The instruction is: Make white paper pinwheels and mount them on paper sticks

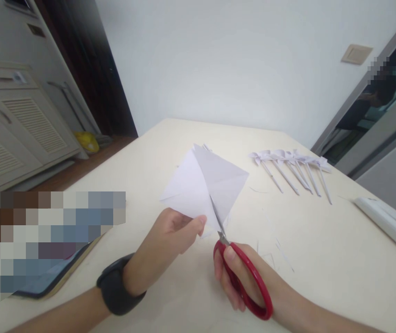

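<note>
My left hand point(170, 243) pinches the near corner of a white square sheet of paper point(201, 182) with diagonal creases and holds it up over the cream table point(322, 259). A black watch sits on that wrist. My right hand point(242, 277) grips red-handled scissors point(242, 273). Their blades point up and away and are partly inside the sheet along one crease, near the pinched corner.
A row of several finished white paper pinwheels on sticks point(293, 166) lies at the far right of the table. Small paper scraps point(277, 252) lie near my right hand. A white oblong object point(388, 222) rests at the right edge, and a phone point(50, 277) at the left.
</note>
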Action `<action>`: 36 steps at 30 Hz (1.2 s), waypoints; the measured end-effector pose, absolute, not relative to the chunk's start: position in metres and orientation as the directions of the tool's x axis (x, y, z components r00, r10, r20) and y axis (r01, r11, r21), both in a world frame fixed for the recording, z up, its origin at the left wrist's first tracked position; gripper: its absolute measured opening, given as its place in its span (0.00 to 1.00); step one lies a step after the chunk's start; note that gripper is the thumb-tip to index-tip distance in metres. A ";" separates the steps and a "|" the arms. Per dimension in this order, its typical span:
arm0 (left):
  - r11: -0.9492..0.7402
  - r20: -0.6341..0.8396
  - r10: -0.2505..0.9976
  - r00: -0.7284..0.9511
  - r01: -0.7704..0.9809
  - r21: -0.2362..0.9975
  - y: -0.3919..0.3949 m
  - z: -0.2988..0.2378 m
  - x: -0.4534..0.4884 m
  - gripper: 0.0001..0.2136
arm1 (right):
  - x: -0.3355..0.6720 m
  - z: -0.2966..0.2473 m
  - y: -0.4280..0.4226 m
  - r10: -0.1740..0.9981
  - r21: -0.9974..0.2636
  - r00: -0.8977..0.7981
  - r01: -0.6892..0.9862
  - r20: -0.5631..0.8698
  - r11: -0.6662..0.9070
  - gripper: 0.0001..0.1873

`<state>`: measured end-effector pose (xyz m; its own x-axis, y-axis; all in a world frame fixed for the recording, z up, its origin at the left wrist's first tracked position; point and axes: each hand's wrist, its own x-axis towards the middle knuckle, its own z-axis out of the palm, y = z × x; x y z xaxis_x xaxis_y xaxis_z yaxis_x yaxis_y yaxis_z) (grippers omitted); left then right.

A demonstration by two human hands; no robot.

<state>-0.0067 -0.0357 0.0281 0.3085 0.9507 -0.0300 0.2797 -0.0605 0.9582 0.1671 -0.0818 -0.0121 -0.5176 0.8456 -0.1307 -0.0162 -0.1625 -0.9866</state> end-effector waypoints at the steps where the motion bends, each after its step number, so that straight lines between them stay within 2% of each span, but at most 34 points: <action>1: -0.057 -0.032 0.950 0.309 0.276 0.960 -0.036 0.028 -0.007 0.20 | 0.167 -0.013 -0.082 0.842 -0.985 -0.521 -0.018 -0.138 -0.173 0.27; 18: -0.035 -0.050 0.947 0.316 0.259 0.965 -0.037 0.033 -0.004 0.21 | 0.170 -0.009 -0.083 0.851 -0.986 -0.506 -0.002 -0.143 -0.167 0.25; 26: -0.034 0.036 0.971 0.237 -0.012 0.999 -0.038 0.028 -0.007 0.16 | 0.166 -0.003 -0.085 0.858 -0.981 -0.476 0.061 -0.193 -0.186 0.22; 31: -0.035 0.035 0.979 0.199 -0.001 0.999 -0.037 0.027 -0.006 0.17 | 0.168 0.002 -0.083 0.865 -0.970 -0.440 0.089 -0.240 -0.224 0.22; 36: -0.058 0.063 0.977 0.202 -0.031 0.998 -0.037 0.027 -0.007 0.17 | 0.173 0.002 -0.081 0.839 -0.969 -0.497 0.019 -0.223 -0.246 0.22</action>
